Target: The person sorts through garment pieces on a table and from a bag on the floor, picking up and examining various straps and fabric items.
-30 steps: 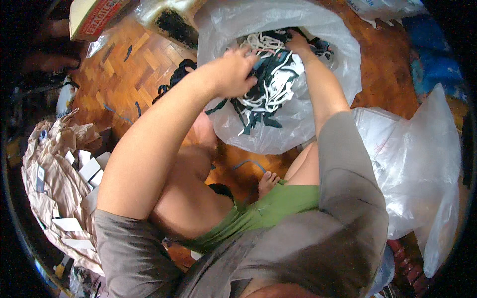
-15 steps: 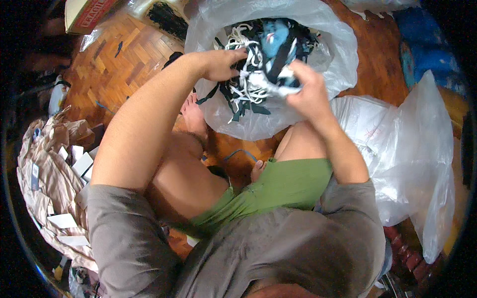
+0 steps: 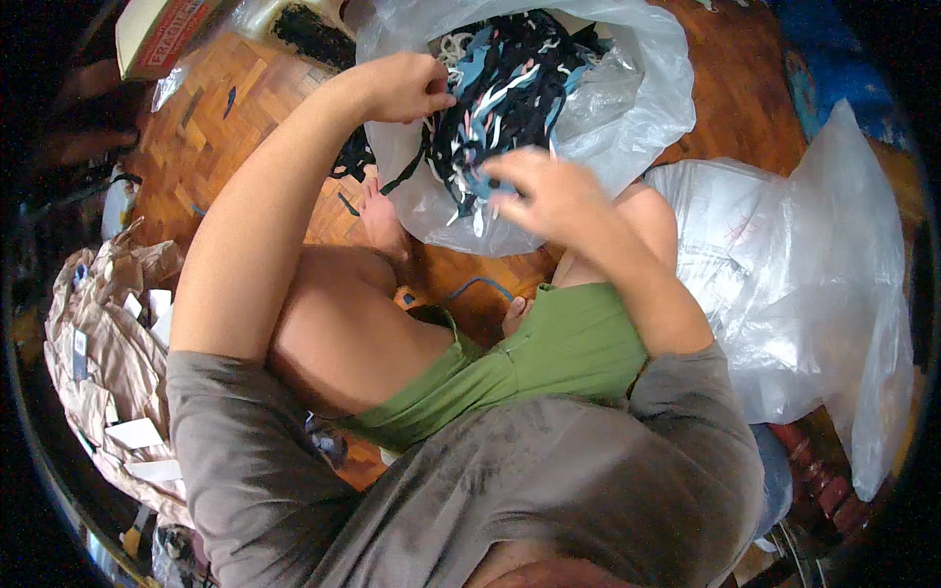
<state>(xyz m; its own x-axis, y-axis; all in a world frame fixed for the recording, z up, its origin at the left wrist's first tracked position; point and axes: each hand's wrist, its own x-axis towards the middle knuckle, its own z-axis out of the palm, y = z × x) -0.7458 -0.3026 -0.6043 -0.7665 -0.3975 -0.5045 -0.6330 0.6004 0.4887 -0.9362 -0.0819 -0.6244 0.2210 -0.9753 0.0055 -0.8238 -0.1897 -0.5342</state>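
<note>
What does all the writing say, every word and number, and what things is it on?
I'll tell you where it is, but not copy words out.
Cardboard box: printed capital letters on its red side.
Clear plastic bag on the right: thin reddish marks, too faint to read.
Small tag on the crumpled beige heap: too small to read.
White card: no readable writing.
Fabric strips: none I can see.

Orange-brown parquet floor (image 3: 221,137), herringbone blocks, brighter at upper left.
</note>
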